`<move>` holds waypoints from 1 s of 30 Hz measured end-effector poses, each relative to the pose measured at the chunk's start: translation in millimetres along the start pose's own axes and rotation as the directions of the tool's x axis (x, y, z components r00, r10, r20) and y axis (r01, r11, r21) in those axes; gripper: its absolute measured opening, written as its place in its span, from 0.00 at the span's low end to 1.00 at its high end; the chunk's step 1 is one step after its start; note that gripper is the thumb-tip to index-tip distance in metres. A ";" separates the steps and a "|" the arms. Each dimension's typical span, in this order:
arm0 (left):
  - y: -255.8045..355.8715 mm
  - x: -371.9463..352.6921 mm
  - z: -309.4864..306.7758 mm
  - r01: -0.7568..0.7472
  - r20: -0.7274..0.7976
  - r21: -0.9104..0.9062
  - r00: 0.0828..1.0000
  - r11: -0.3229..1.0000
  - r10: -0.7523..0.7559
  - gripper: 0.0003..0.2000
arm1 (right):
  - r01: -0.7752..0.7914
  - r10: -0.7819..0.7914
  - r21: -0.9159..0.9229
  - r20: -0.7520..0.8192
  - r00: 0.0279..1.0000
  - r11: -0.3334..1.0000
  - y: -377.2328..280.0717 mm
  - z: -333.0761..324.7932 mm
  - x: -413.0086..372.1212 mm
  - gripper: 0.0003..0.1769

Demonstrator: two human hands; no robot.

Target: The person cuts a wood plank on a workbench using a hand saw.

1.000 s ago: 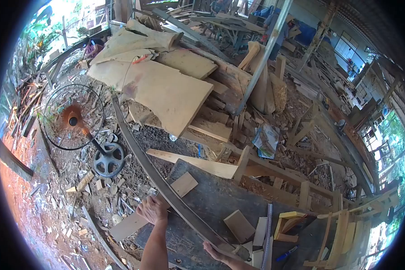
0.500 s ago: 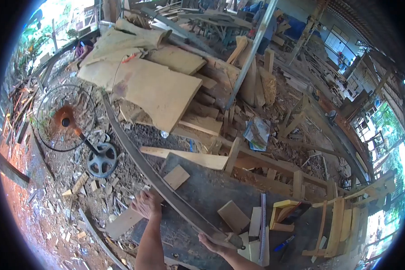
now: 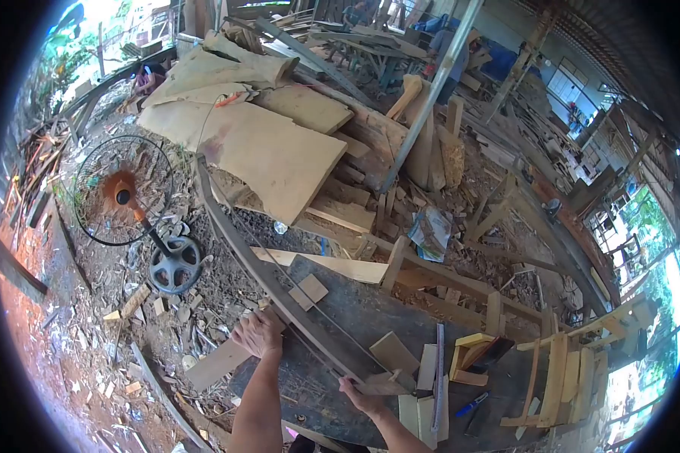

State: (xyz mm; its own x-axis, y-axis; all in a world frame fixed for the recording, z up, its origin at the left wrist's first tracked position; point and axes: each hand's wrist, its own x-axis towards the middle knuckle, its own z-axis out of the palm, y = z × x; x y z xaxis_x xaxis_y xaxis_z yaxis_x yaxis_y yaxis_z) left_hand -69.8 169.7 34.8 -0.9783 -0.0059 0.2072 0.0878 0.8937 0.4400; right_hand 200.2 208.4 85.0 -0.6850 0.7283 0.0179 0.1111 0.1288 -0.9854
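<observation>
The left hand (image 3: 258, 334) curls its fingers over the edge of a long, curved, dark wooden strip (image 3: 234, 241), and the right hand (image 3: 359, 392) grips the same strip at its near end; the strip lies slantwise across a dark, stained, rough worktable (image 3: 370, 317) and arcs away past its far edge over the littered ground. Two small pale square wood offcuts (image 3: 310, 291) (one on either side of the strip) lie flat on the table, and a blue pen (image 3: 468, 406) lies near the right hand. Beyond stand one wire-caged floor fan with an orange hub (image 3: 121, 189) and a broad pale timber slab (image 3: 272, 155)
</observation>
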 end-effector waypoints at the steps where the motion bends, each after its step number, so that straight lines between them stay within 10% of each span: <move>1: -0.4 0.7 0.9 -0.015 -0.030 -0.029 0.999 0.999 0.015 0.17 | 0.017 -0.018 -0.041 -0.013 1.000 0.999 -4.6 0.8 1.1 0.09; 14: 5.7 1.4 -11.2 0.017 0.035 -0.025 0.999 1.000 -0.016 0.18 | 0.149 -0.156 -0.181 -0.023 0.988 0.972 15.8 0.3 3.5 0.13; 17: 4.0 1.3 -8.2 0.012 0.013 -0.040 1.000 0.999 -0.011 0.18 | -0.209 0.211 0.361 0.036 0.977 0.909 48.3 -2.4 -2.1 0.14; 23: 5.1 1.4 -7.9 -0.004 -0.008 -0.038 1.000 0.999 0.003 0.18 | 0.004 -0.005 0.027 0.032 0.999 1.000 24.3 -1.9 1.4 0.15; 26: 6.8 1.5 -9.9 0.023 0.039 -0.016 0.999 1.000 -0.023 0.17 | -0.252 0.259 0.430 0.041 0.965 0.867 34.6 -0.5 -2.4 0.14; 30: 3.3 0.6 -3.8 0.004 -0.006 -0.048 1.000 0.999 -0.004 0.17 | -0.155 0.156 0.300 0.019 0.988 0.941 13.5 2.8 3.4 0.14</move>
State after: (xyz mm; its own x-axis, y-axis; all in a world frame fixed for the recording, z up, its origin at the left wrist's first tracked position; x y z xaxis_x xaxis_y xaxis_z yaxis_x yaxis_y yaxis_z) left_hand -69.4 171.0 39.6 -0.9774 -0.0126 0.2110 0.0929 0.8710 0.4824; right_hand 197.4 210.7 71.3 -0.6730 0.7264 -0.1394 -0.0056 -0.1934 -0.9811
